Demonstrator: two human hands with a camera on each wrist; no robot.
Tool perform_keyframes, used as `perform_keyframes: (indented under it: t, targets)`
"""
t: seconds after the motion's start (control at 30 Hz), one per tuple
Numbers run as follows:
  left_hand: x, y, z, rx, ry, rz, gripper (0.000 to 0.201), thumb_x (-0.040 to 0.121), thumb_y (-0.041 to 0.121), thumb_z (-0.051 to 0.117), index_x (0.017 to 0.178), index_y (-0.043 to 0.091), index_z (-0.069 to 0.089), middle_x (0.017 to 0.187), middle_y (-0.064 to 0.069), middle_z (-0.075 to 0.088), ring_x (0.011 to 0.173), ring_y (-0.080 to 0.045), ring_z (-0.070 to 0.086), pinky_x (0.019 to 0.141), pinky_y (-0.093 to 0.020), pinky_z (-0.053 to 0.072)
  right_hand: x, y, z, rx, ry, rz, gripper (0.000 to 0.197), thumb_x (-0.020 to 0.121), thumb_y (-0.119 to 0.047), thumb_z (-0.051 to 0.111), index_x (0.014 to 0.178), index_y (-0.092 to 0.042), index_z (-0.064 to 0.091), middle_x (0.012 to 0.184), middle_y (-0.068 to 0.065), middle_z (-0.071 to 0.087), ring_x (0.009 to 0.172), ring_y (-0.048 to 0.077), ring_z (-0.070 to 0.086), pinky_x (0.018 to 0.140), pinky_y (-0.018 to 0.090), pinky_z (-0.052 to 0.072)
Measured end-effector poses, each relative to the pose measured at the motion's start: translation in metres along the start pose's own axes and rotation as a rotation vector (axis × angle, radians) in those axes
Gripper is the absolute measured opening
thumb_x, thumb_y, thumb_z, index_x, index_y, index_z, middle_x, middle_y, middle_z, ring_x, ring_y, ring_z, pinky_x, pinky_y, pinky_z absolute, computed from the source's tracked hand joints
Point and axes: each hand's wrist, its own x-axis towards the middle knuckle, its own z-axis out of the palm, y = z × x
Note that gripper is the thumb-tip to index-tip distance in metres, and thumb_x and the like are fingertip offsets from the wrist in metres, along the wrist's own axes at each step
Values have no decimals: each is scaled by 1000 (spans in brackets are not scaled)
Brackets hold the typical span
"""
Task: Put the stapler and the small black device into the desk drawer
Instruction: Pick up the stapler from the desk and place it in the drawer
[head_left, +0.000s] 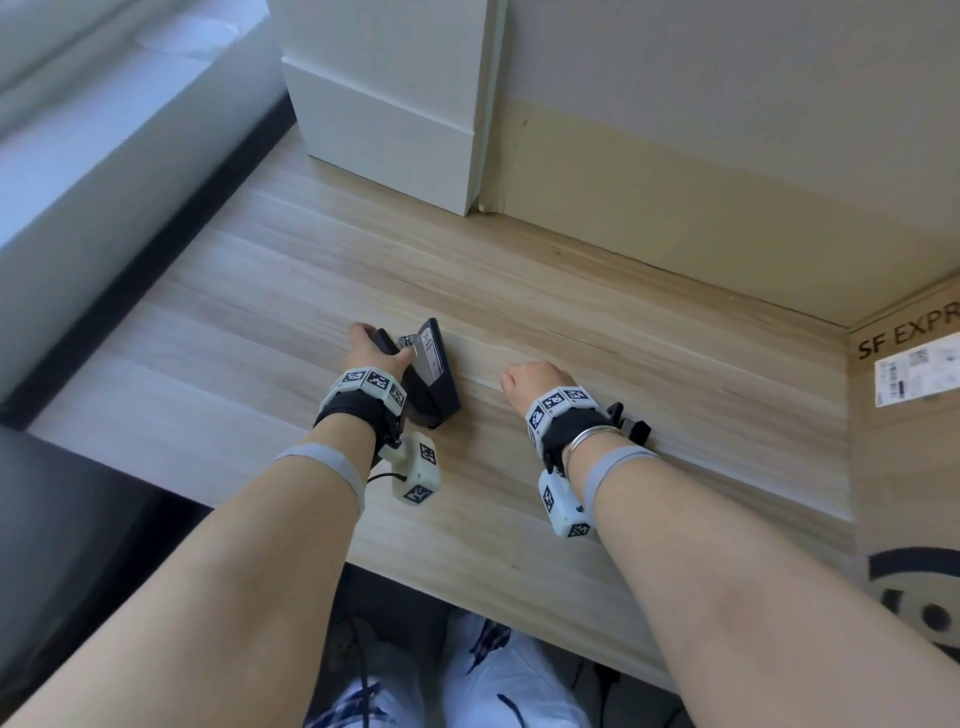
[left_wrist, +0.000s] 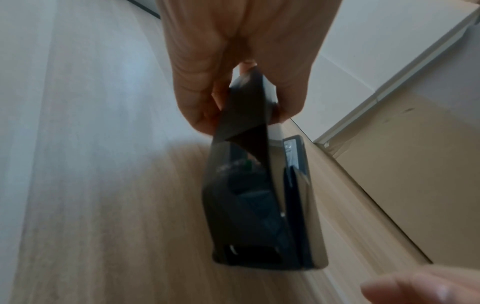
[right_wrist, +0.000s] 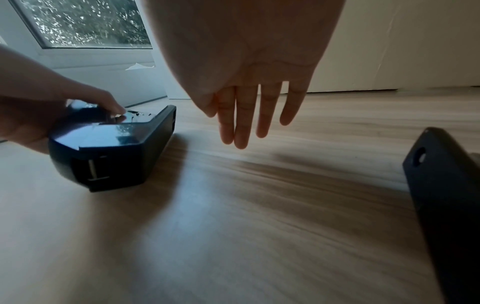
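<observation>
We are at the pick-up step. Our left hand (head_left: 370, 347) pinches the black-and-chrome stapler (head_left: 429, 370) on the light wood worktop (head_left: 597, 322). Our right hand (right_wrist: 249, 86), at 3 o'clock of it, hangs spread and empty. Next, locate the drawer; none is visible.

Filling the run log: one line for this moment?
left hand grips stapler | right hand open | small black device on desk

Head view looks steeply down on desk (head_left: 545, 322); wrist views skim close above it; all share stapler (head_left: 430, 375).
</observation>
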Motion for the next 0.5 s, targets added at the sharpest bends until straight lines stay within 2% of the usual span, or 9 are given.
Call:
perform_keyframes:
  t: [0.1, 0.17, 0.27, 0.4, 0.5]
  targets:
    - [-2, -2, -1, -21, -19, 43, 36, 86, 17, 59, 113, 13, 37, 99, -8, 47, 84, -24, 50, 74, -31, 40, 0, -3, 4, -12, 5, -3, 37, 98, -18, 30, 106, -7, 65, 110, 16, 67, 104, 32, 60, 77, 33, 41]
    - [-5, -3, -1, -23, -16, 108, 36, 85, 13, 61, 113, 15, 39, 100, -6, 47, 84, -22, 50, 73, -28, 40, -1, -6, 6, -22, 10, -18, 38, 99, -19, 30, 108, -6, 65, 111, 16, 67, 105, 33, 59, 82, 35, 45]
    - [-12, -3, -11, 21, 6, 212, 36, 81, 8, 63, 103, 20, 38, 95, -5, 50, 80, -21, 51, 69, -26, 41, -4, -12, 8, -27, 15, -30, 39, 100, -21, 29, 108, -6, 64, 113, 16, 66, 107, 33, 59, 88, 36, 46]
    - [-22, -6, -42, 115, 43, 287, 45, 78, 5, 64, 118, 12, 44, 92, -6, 53, 79, -23, 52, 69, -26, 40, -8, -31, 8, -22, 35, -32, 38, 100, -21, 30, 116, -10, 63, 115, 14, 67, 110, 32, 59, 92, 37, 45]
    - [-29, -16, -71, 200, 102, 328, 46, 77, 12, 66, 119, 13, 46, 92, -5, 56, 79, -24, 53, 70, -27, 40, -12, -51, 13, -19, 43, -22, 36, 100, -20, 32, 121, -13, 60, 117, 12, 66, 112, 31, 58, 95, 37, 43]
